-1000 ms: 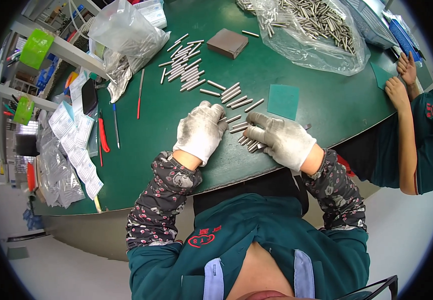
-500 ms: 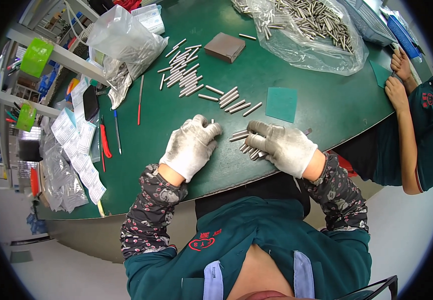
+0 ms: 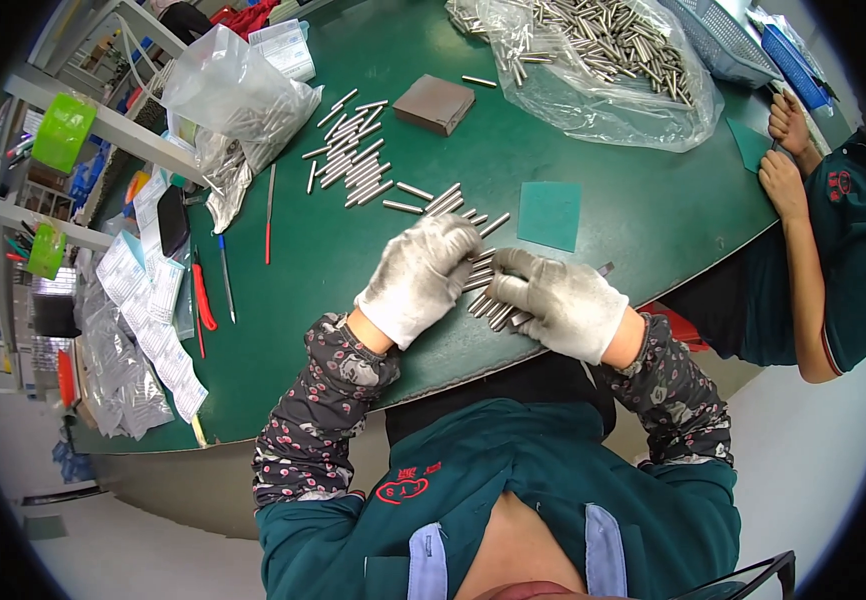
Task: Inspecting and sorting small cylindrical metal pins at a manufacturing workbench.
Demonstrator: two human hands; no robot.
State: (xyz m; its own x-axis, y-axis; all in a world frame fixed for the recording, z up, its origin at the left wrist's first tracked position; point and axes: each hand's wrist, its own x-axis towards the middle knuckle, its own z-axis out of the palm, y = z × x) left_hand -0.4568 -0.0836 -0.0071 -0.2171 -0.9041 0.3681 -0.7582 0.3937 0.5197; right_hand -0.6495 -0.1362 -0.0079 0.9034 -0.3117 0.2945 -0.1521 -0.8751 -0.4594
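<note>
Short metal pins (image 3: 478,277) lay between the gloved left hand (image 3: 421,278), at their nine o'clock, and the gloved right hand (image 3: 565,303), at three; both had curled fingers, but I couldn't tell whether either gripped any. Beyond, a green square (image 3: 550,216) lay toward one, a brown block (image 3: 435,103) near twelve, a clear bag (image 3: 608,110) farther toward one.

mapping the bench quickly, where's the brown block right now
In the head view, the brown block lies on the table at upper centre, right of the loose pins, with a lone pin just off its far right corner.
</note>
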